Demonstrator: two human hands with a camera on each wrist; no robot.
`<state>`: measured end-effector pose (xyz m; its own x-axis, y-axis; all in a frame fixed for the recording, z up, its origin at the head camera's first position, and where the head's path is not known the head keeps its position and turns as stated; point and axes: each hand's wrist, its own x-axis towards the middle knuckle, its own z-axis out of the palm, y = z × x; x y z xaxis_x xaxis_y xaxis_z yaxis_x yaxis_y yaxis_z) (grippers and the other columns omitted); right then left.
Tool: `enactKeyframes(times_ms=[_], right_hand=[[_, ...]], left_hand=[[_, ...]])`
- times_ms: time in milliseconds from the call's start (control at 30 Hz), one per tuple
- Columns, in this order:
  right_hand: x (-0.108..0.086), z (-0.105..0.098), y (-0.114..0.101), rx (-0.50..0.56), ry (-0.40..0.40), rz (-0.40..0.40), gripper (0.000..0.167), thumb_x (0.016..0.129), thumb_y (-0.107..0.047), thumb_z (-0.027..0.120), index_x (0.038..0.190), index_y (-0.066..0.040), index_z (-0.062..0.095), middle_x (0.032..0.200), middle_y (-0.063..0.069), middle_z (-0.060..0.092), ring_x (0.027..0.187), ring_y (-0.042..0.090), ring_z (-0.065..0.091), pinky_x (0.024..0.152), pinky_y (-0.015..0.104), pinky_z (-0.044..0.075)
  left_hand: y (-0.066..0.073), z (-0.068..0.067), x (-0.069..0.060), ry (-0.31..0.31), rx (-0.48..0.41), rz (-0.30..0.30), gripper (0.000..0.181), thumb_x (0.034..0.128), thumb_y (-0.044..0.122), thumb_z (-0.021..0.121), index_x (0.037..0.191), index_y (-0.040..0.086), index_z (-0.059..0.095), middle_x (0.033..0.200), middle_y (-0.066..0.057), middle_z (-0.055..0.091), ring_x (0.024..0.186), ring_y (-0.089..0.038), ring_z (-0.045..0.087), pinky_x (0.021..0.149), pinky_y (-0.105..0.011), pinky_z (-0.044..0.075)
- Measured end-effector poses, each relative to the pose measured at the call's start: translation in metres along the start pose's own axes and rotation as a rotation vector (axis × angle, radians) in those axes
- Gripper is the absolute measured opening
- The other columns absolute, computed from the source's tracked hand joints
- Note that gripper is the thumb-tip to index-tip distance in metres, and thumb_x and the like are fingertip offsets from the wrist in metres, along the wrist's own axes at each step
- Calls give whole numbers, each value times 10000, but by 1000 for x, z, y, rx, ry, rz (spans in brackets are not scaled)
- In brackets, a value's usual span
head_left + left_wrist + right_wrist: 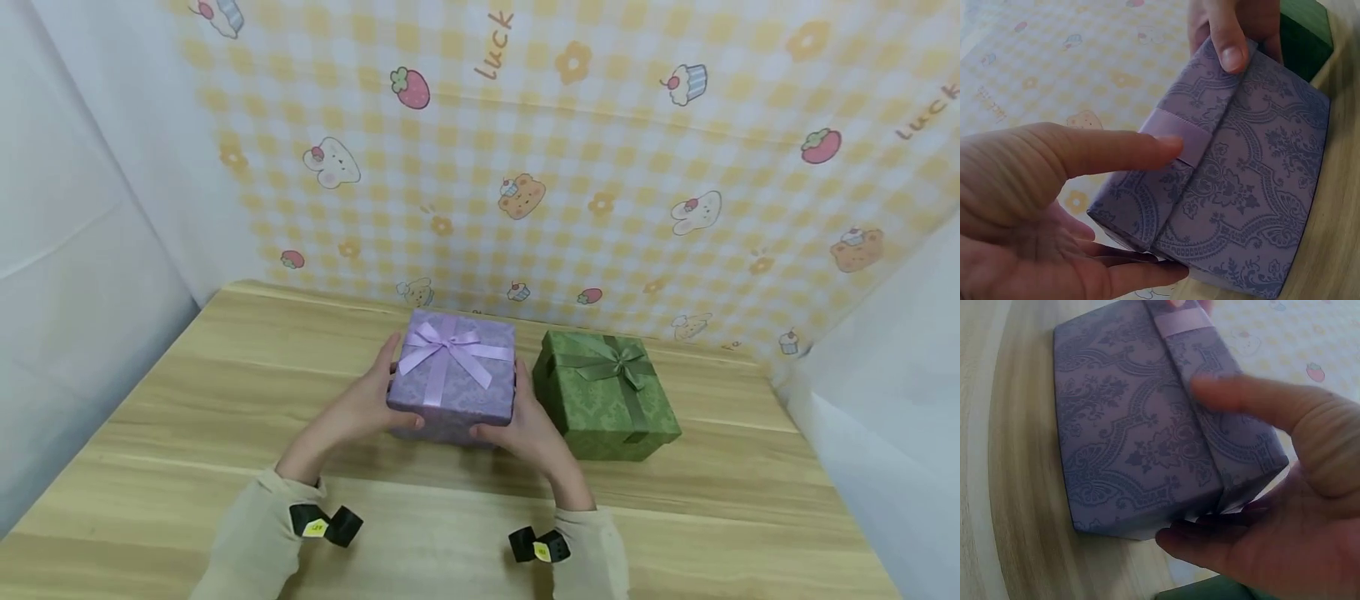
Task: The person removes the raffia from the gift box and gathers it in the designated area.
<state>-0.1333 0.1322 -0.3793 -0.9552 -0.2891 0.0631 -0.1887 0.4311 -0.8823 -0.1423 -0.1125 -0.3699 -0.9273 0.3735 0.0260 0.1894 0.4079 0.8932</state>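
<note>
A lavender gift box (468, 400) with a raised floral pattern and a satin ribbon bow on its lid sits near the back of the table, held between both hands. My left hand (367, 404) grips its left side, the thumb across the front rim of the lid and the other fingers along the side. On the opposite side, my right hand (531, 429) holds it the same way. Both wrist views show the lid (1147, 187) seated on the box body (1116, 425), with a thumb against the lid's rim. Some fingertips are hidden behind the box.
Just right of the right hand stands a green gift box (600, 408) with a green bow. Behind the wooden table (420, 533) hangs a yellow checked cloth (465, 150) with cartoon prints. White cloth (90, 200) hangs at the left and right.
</note>
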Motion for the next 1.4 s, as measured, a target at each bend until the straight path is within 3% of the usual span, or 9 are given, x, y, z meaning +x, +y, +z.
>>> enactKeyframes(times_ms=[100, 267, 633, 800, 1067, 1400], right_hand=[[1, 1, 0, -48, 18, -38, 1082, 658, -47, 789, 1486, -97, 94, 1394, 156, 365, 1220, 300, 412, 980, 478, 335], [1, 4, -1, -93, 26, -60, 1103, 626, 12, 762, 1485, -54, 73, 1384, 186, 380, 1213, 303, 414, 983, 460, 336], [0, 8, 1, -187, 79, -80, 1118, 578, 23, 837, 1448, -33, 136, 1295, 193, 467, 1171, 323, 464, 959, 460, 372], [0, 7, 0, -224, 128, -82, 1137, 569, -31, 870, 1457, -45, 161, 1297, 184, 475, 1159, 332, 477, 945, 472, 385], [0, 0, 1, -263, 128, -82, 1132, 607, -181, 881, 1467, -42, 159, 1288, 189, 494, 1156, 325, 489, 932, 467, 399], [1, 0, -1, -278, 128, -52, 1128, 609, -273, 887, 1473, -93, 184, 1264, 155, 531, 1140, 297, 513, 909, 450, 424]], left_hand=[[2, 1, 0, 33, 87, -2, 1151, 681, 106, 818, 1455, -36, -22, 1328, -357, 381, 1179, -445, 436, 970, -538, 334], [3, 2, -1, 61, 138, -2, 1098, 671, 114, 828, 1455, -15, 70, 1288, -338, 438, 1151, -432, 471, 930, -533, 379], [2, 6, -3, 63, 80, -39, 1106, 670, 108, 829, 1483, 61, 81, 1314, -314, 417, 1090, -429, 527, 876, -491, 445], [2, 6, -2, 74, 44, -34, 1111, 665, 114, 837, 1489, 102, 92, 1313, -305, 411, 1084, -441, 529, 861, -486, 458], [5, 7, 1, 73, 48, -7, 1058, 680, 170, 844, 1453, 185, 120, 1257, -283, 443, 1033, -403, 569, 809, -458, 488], [4, 4, -1, 63, 1, 6, 913, 717, 191, 821, 1351, 145, 166, 1279, -289, 430, 1031, -392, 573, 806, -428, 498]])
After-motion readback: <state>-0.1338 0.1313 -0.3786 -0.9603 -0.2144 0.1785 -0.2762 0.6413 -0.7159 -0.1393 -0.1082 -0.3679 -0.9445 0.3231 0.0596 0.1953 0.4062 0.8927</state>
